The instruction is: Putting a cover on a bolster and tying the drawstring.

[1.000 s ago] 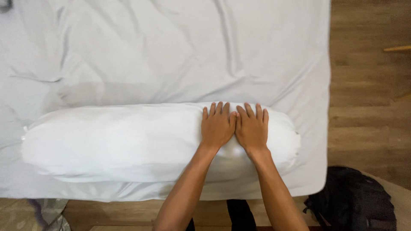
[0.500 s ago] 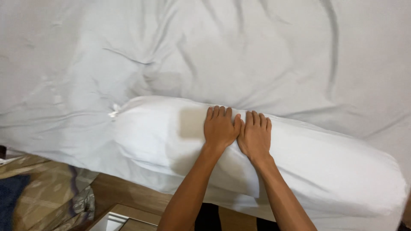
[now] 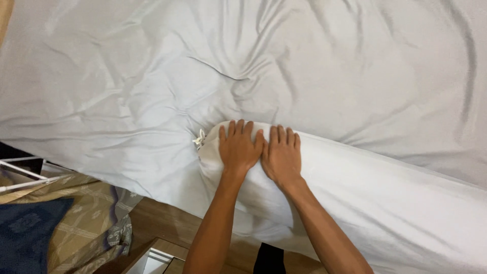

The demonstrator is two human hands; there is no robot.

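Observation:
A long white bolster pillow (image 3: pixel 385 203) lies on a bed covered with a wrinkled pale grey sheet (image 3: pixel 152 76). My left hand (image 3: pixel 237 147) and my right hand (image 3: pixel 282 155) lie flat side by side, palms down, on the pillow's left end. The fingers are stretched out and point away from me. A small tied knot of the pillow cover (image 3: pixel 199 139) sticks out just left of my left hand. Neither hand grips anything.
The bed's near edge runs diagonally below the pillow. Patterned beige and dark blue cloth (image 3: pixel 45 223) lies on the floor at the lower left, beside a white metal rack (image 3: pixel 20 172). Wooden floor (image 3: pixel 157 228) shows below the bed.
Both hands have slid leftward along the pillow from near its right end to its left end, staying flat and side by side. The view has swung left with them.

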